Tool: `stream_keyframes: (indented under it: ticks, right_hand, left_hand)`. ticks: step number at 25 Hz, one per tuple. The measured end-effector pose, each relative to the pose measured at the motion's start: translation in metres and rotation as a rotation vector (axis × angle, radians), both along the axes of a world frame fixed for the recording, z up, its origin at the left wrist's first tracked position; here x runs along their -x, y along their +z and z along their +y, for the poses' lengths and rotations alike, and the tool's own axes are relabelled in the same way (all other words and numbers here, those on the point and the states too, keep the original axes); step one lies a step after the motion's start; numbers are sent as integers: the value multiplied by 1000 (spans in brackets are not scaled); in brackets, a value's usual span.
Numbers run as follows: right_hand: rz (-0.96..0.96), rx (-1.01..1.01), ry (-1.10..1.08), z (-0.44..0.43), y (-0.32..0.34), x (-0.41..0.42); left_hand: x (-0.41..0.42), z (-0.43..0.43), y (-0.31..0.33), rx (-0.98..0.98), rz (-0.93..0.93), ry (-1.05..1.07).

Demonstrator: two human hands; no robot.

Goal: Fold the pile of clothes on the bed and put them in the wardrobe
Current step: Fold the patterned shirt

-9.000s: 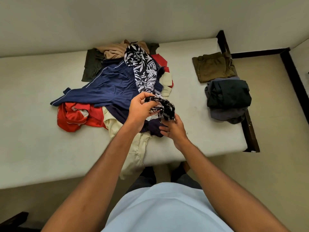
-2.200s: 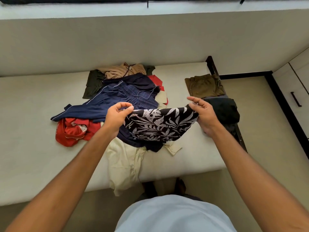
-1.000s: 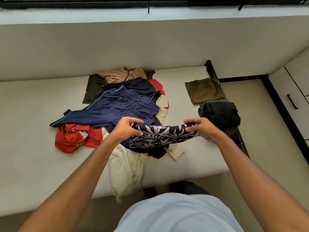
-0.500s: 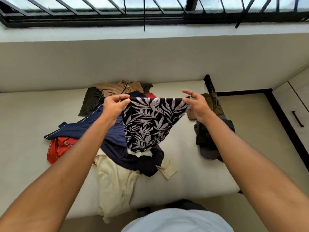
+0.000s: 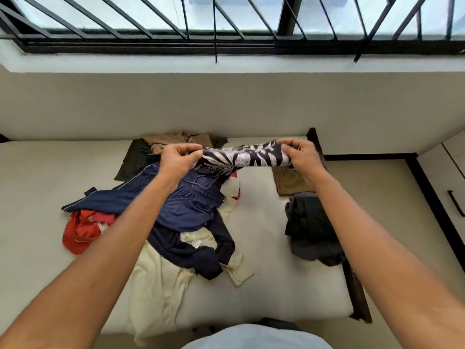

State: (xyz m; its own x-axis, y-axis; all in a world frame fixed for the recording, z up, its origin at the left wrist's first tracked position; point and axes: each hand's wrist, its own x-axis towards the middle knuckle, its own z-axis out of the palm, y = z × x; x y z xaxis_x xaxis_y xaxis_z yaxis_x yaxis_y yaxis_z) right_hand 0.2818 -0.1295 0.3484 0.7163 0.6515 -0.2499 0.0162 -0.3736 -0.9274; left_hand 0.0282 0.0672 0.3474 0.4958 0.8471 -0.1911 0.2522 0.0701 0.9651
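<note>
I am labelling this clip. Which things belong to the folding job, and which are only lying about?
Job: leaf-print garment, stretched between left hand and right hand; navy shorts; red garment; cream garment; folded olive-brown garment; folded black garment; bed; white cabinet (perhaps the wardrobe).
Not the job: window bars; wall.

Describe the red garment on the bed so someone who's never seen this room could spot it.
Start at the bed under the barred window, then find the loose pile in its middle. The red garment lies crumpled at the pile's left edge, next to the navy shorts' white-piped leg; it is the only big red bundle.
</note>
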Motion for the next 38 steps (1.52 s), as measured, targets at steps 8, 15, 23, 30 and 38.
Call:
stream_keyframes:
  ticks: [8, 15, 23, 30, 38]
  right_hand:
    - [85, 470, 95, -150, -156, 71]
    - [324, 909, 209, -250, -215, 132]
    - [414, 599, -189, -166, -247, 90]
    - [321, 546, -366, -61, -367, 13]
    - [163, 566, -444, -93, -400, 60]
  left_hand:
    - [66, -142, -173, 349, 451, -49]
    - [129, -246, -239, 578, 710, -180]
    - [60, -158, -263, 525, 514, 45]
    - [-36, -56, -370, 359, 524, -80]
    - [4, -77, -401, -202, 581, -310]
